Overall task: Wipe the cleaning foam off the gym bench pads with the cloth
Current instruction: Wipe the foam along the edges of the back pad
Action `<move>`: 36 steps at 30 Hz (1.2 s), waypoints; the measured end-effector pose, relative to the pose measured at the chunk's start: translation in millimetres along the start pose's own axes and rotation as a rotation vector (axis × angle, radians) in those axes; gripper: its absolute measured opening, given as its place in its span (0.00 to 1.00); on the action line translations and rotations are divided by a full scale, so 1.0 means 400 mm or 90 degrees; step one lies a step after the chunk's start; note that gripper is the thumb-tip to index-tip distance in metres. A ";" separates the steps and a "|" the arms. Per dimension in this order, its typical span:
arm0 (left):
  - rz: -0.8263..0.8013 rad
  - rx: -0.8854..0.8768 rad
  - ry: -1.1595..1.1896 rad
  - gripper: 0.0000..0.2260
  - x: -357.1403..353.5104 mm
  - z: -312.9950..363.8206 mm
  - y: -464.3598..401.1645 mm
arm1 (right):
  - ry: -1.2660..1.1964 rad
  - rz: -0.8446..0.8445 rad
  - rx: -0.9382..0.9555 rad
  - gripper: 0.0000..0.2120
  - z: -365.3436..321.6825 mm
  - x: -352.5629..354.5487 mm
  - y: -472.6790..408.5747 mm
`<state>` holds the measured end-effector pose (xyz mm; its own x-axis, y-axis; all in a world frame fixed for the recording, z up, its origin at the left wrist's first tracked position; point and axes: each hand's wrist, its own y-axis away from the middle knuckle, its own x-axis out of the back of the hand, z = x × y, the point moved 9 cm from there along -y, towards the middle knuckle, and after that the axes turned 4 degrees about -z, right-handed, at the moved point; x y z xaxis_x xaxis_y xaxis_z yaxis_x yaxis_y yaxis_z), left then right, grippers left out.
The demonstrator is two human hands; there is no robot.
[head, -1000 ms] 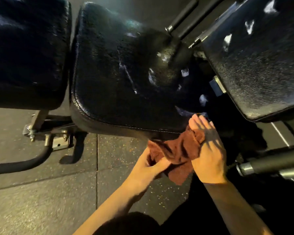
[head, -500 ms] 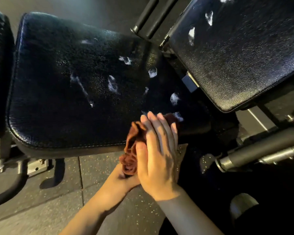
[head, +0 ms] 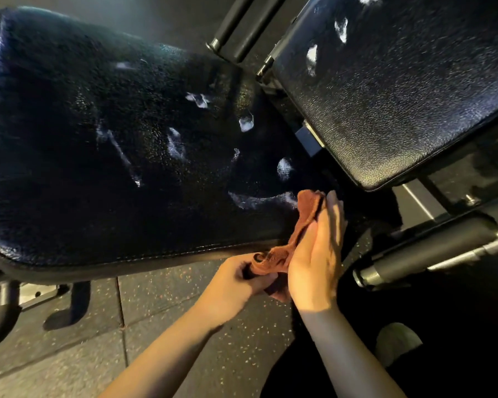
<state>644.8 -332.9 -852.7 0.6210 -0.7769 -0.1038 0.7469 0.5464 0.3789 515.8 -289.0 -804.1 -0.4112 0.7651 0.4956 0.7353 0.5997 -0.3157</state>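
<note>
A wide black seat pad fills the left and middle, with several white foam blobs and smears on it. A second black pad at upper right also carries foam spots. The rust-brown cloth lies over the seat pad's near right edge. My right hand lies flat along the cloth with straight fingers, pressing it on the pad. My left hand grips the cloth's lower bunched end below the pad's edge.
A metal bar with a dark grip juts out at the right. Bench frame brackets and a curved tube sit at lower left. Speckled rubber floor tiles lie below. A shoe shows at lower right.
The view shifted so the seat pad moved left in the frame. The cloth went from bunched between both hands below the pad to stretched up over its edge, under my right hand.
</note>
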 end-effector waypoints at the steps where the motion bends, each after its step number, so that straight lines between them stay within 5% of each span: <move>1: 0.022 -0.005 0.004 0.05 0.020 -0.002 0.013 | 0.020 -0.012 0.043 0.23 -0.016 -0.006 0.015; 12: 0.458 -0.154 0.013 0.10 0.280 0.100 0.342 | -0.107 -0.178 0.376 0.22 -0.374 -0.074 0.136; 17: 0.716 -0.247 -0.069 0.20 0.355 0.222 0.550 | -0.113 -0.287 0.492 0.30 -0.566 -0.136 0.194; 23: 0.928 -0.352 0.090 0.11 0.415 0.280 0.705 | 0.002 -0.380 0.621 0.44 -0.739 -0.196 0.227; 28: 1.009 -0.404 0.216 0.13 0.408 0.314 0.693 | -0.126 -0.347 0.526 0.28 -0.745 -0.180 0.172; 34: 1.079 -0.323 0.578 0.09 0.428 0.188 0.594 | -0.065 -0.478 0.603 0.13 -0.796 -0.203 0.124; 36: 1.081 -0.300 0.668 0.04 0.425 0.169 0.565 | -0.061 -0.487 0.626 0.15 -0.823 -0.200 0.107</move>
<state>903.1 -362.4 -722.5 0.3558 0.8346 -0.4205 -0.7205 0.5315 0.4453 757.7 -401.9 -590.9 -0.6235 0.1324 0.7705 -0.4065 0.7870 -0.4641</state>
